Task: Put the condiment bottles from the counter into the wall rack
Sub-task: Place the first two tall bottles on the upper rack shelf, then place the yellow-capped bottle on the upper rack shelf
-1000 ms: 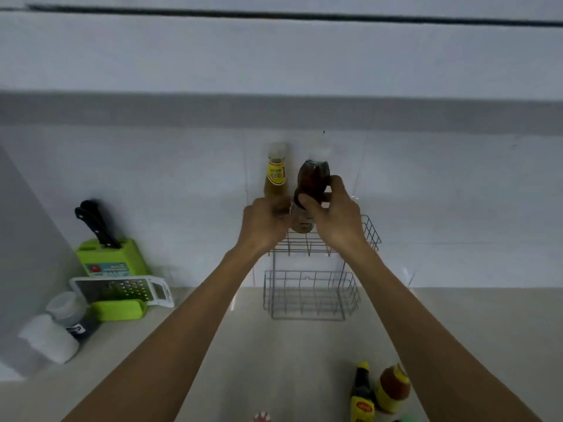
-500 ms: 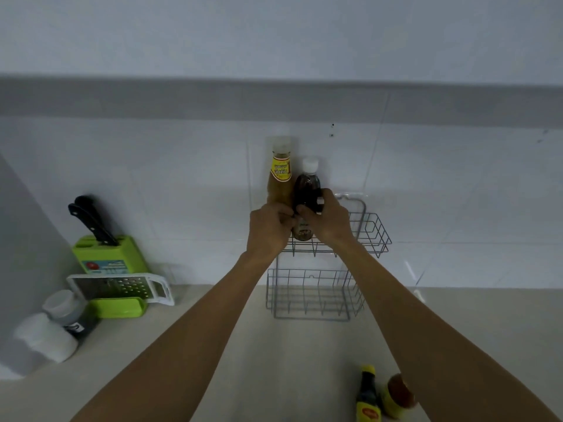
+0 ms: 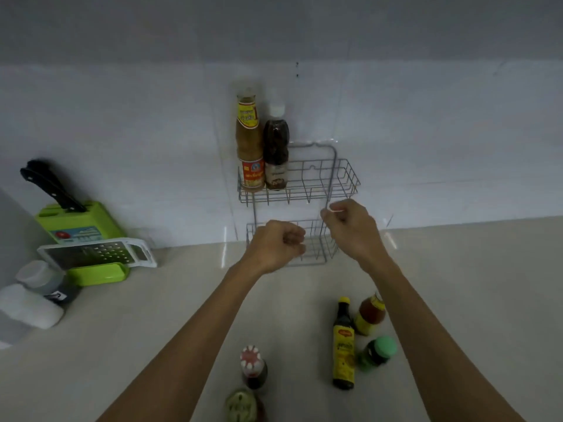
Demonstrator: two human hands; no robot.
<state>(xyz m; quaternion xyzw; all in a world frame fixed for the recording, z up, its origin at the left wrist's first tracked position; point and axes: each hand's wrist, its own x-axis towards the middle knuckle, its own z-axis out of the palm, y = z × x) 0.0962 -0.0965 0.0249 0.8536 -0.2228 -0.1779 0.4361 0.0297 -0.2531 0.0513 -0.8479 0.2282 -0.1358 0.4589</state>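
A two-tier wire wall rack (image 3: 341,178) hangs on the white tiled wall. At the left end of its top tier stand a tall yellow-labelled sauce bottle (image 3: 249,141) and, beside it, a dark bottle with a white cap (image 3: 275,150). My left hand (image 3: 275,245) is loosely curled in front of the lower tier and holds nothing. My right hand (image 3: 350,229) hovers just below the top tier, fingers bent, also holding nothing. On the counter near me stand a dark yellow-labelled bottle (image 3: 343,345), an orange-red jar (image 3: 370,315), a green-capped jar (image 3: 377,354), a red-and-white-capped bottle (image 3: 253,367) and a green-capped bottle (image 3: 240,406).
A green knife block with a black-handled knife (image 3: 76,220) stands at the back left, and a white grater (image 3: 97,254) leans on it. Two white-lidded containers (image 3: 33,296) sit at the far left. The beige counter (image 3: 152,315) runs along the wall.
Both hands let go of the two bottles, which now stand in the top tier, and dropped back toward the counter. The view tilted down, showing more bottles on the counter.
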